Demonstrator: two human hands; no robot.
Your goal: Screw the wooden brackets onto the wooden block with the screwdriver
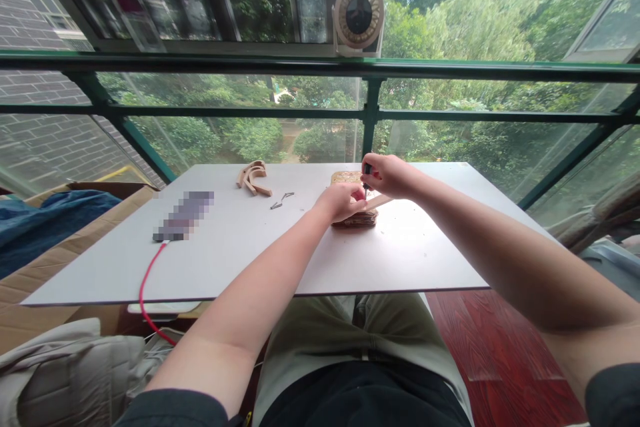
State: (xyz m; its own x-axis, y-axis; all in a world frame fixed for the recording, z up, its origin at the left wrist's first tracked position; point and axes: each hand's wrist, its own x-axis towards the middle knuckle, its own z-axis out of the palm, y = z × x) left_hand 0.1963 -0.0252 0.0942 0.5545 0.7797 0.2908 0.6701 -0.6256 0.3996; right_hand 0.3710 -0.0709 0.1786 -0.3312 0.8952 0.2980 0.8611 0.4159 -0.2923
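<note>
My left hand (341,202) is closed on a wooden piece (358,219) that lies on the white board (240,247), pressing it down. My right hand (387,175) is closed around a small dark-handled tool (367,173), held upright with its tip down on the wood beside a pale wooden strip (379,201). A flat light wooden part (343,177) lies just behind the hands.
Curved wooden pieces (254,177) and a few small metal screws (281,200) lie left of the hands. A blurred flat object (184,215) with a red cable (146,293) sits at the left. A cardboard box (60,253) stands left; a glass railing (320,113) is behind.
</note>
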